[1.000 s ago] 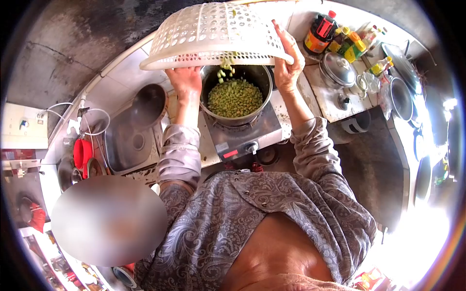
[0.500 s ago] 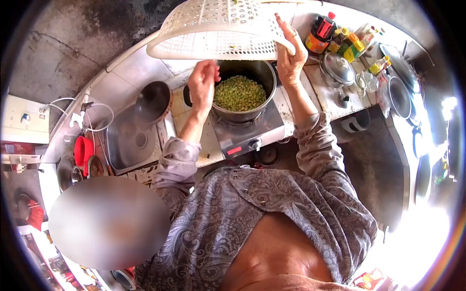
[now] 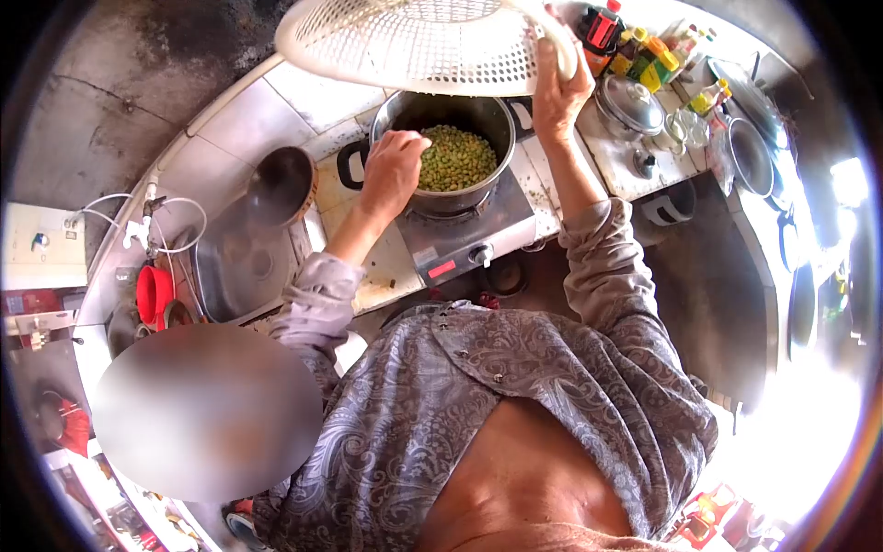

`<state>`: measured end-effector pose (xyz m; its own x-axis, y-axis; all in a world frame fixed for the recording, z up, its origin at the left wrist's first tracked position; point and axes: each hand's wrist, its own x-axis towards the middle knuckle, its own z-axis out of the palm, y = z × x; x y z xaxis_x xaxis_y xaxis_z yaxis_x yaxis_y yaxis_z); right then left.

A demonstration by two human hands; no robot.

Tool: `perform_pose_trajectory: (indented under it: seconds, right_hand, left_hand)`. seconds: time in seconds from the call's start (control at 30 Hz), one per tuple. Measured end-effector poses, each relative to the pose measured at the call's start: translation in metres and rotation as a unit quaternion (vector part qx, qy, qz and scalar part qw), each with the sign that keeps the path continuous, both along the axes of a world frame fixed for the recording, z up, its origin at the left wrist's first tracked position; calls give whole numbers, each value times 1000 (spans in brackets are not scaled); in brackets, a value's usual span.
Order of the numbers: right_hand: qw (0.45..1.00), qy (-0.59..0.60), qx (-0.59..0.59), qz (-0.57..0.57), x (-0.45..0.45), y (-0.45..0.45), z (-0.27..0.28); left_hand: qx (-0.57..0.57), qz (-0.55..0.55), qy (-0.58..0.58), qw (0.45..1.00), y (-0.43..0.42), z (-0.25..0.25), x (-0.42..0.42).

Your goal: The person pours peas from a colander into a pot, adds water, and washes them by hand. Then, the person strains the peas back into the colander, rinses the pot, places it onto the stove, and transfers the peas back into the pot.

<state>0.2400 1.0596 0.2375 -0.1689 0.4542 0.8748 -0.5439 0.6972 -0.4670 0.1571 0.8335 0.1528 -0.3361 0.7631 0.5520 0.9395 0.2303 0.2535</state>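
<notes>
My right hand (image 3: 562,99) grips the right rim of a white plastic colander (image 3: 414,46), held tilted above and behind the pot. On the stove stands a deep metal pot (image 3: 501,106) holding a heap of green peas or beans (image 3: 456,158). My left hand (image 3: 394,171) is over the pot's left rim with its fingers curled together. Whether anything small is in those fingers is hidden. Beside that hand, the pot's black left handle (image 3: 350,166) sticks out.
The pot sits on a steel gas stove (image 3: 474,241). To the left are a sink (image 3: 235,276) and a dark pan (image 3: 283,187). On the right stand a lidded pot (image 3: 631,106) and several sauce bottles (image 3: 655,66). A person with a blurred face (image 3: 210,412) is at lower left.
The colander has shifted up a little and its tilt has changed, showing more of its perforated surface. My left hand has moved down and right, over the pot's edge, with its fingers curled.
</notes>
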Motion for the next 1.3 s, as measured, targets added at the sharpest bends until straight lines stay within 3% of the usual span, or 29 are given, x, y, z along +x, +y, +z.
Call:
perform_pose_trajectory:
  seconds: [0.03, 0.13, 0.17, 0.37, 0.53, 0.73, 0.97, 1.07, 1.13, 1.2, 1.3]
  right_hand:
    - [989, -35, -136, 44, 5, -5, -1]
    - [929, 88, -324, 157, -11, 4, -13]
    - [898, 98, -404, 145, -12, 3, -7]
    - [736, 14, -613, 286, -17, 0, -41]
    - [667, -29, -621, 411, -20, -35, -54]
    - [532, -110, -625, 561, 0, -89, -29]
    - [391, -232, -596, 662, 40, -155, -30]
    - [343, -280, -541, 715, 60, -197, -51]
    - [357, -352, -498, 708, 85, -218, -52]
    - [398, -392, -449, 697, 99, -240, -79]
    - [405, -495, -423, 641, 120, -273, -138]
  left_hand:
    - [30, 20, -22, 999, -8, -2, 4]
    - [91, 54, -94, 990, -35, 7, 14]
    - [107, 69, -144, 981, -43, 7, 17]
    - [144, 98, -303, 937, -95, 0, 27]
    - [199, 132, -461, 855, -121, -3, 54]
    - [258, 227, -455, 822, -143, 1, 130]
    - [359, 365, -487, 708, -182, -9, 243]
    - [375, 407, -470, 688, -206, -8, 298]
    - [386, 429, -454, 679, -225, -5, 336]
    - [426, 448, -427, 660, -242, 0, 373]
    - [466, 508, -386, 613, -277, -6, 436]
